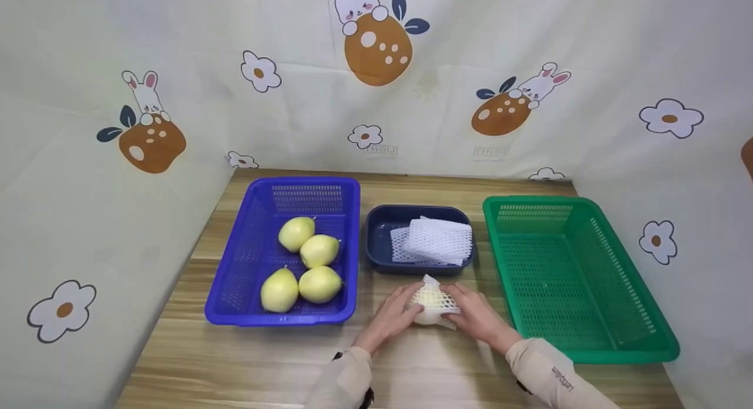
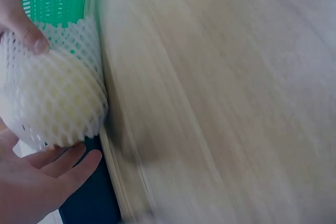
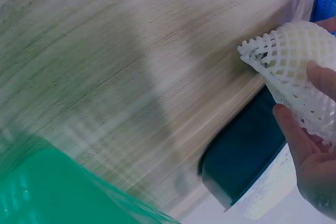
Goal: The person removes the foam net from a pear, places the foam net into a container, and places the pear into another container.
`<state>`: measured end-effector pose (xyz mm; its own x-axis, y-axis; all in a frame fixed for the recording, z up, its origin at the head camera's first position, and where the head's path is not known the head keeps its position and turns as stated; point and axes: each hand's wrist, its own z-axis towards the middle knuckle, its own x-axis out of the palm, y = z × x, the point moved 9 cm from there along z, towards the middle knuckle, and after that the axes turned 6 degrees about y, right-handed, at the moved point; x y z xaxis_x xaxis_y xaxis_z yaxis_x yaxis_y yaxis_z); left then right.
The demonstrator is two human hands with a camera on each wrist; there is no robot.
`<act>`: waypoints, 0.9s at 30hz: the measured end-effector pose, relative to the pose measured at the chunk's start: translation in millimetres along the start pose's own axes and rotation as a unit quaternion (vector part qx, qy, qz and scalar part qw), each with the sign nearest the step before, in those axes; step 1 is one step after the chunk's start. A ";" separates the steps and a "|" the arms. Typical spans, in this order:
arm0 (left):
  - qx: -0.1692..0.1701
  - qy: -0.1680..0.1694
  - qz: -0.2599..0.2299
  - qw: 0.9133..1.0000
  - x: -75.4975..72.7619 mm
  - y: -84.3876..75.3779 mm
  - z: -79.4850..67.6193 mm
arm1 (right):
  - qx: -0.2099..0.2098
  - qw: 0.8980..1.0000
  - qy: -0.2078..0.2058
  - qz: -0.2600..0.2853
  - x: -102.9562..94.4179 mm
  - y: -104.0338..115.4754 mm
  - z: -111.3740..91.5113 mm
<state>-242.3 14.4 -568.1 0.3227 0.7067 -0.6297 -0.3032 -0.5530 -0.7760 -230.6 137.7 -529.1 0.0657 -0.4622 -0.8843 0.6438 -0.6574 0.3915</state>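
Note:
A pale yellow-green pear sits inside a white foam net sleeve, close over the table in front of the dark blue tray. My left hand holds the wrapped pear from the left, thumb near me and fingers on the far side. From the right, my right hand grips the netting, thumb and fingers on either side of it in the right wrist view. The sleeve's mesh end sticks out past the fruit. Part of the pear is hidden by the net and fingers.
A blue basket with several bare pears stands on the left. Flat white foam nets lie in the dark blue tray at the centre. The green basket is to the right. Printed cloth hangs behind the wooden table.

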 end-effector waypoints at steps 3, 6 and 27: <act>0.001 -0.011 -0.038 0.999 -4.5 3.6 2.9 | 0.003 1.000 -0.015 0.004 -4.2 -1.7 -0.2; 0.023 -0.032 -0.045 0.998 -9.6 3.3 5.4 | 0.007 1.000 -0.017 0.009 -5.2 -3.4 0.1; 0.060 0.039 -0.002 0.997 1.2 -2.8 14.4 | 0.015 0.996 0.075 0.042 10.8 -3.4 0.3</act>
<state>-253.9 23.2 -566.2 0.3907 0.6703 -0.6309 -0.4054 -0.4900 -0.7717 -232.3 134.8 -539.8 0.2321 -0.4235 -0.8757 0.6080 -0.6395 0.4705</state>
